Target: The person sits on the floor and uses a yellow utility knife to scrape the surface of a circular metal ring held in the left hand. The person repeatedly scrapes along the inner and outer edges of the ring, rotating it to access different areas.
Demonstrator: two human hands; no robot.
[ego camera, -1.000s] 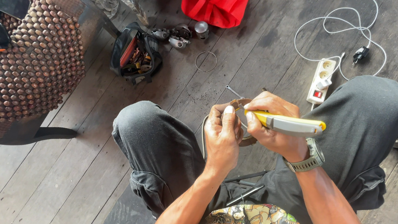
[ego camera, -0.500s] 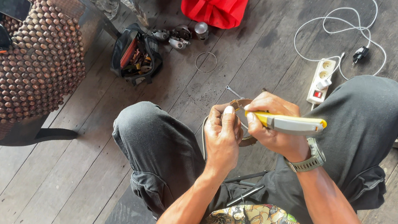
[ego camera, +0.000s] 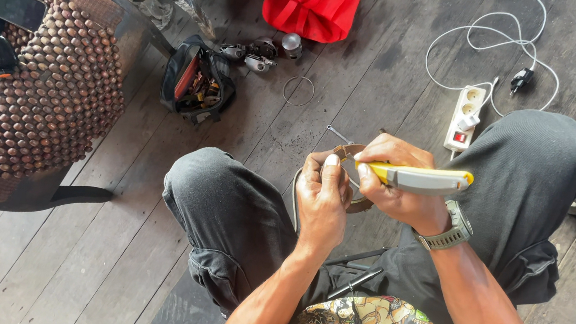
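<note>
In the head view, the right hand [ego camera: 401, 191] was closed around a yellow and grey utility knife [ego camera: 421, 178], its grip pinching the handle with the tool lying level and its tip pointing toward the left hand [ego camera: 323, 203]. The left hand's grip was pressed together on a brown curved strip [ego camera: 348, 151], thumb on top, holding it just in front of the knife tip, between the person's raised knees. How the blade met the strip could not be told.

Beyond the grip, on the wooden floor, lay a thin wire ring [ego camera: 299, 90] and a white power strip [ego camera: 464, 118] with its cord. Farther out sat an open black tool pouch [ego camera: 195, 85] and a red cloth [ego camera: 313, 0]. Well to the left of the grip stood a beaded seat [ego camera: 45, 110] carrying a phone [ego camera: 7, 1].
</note>
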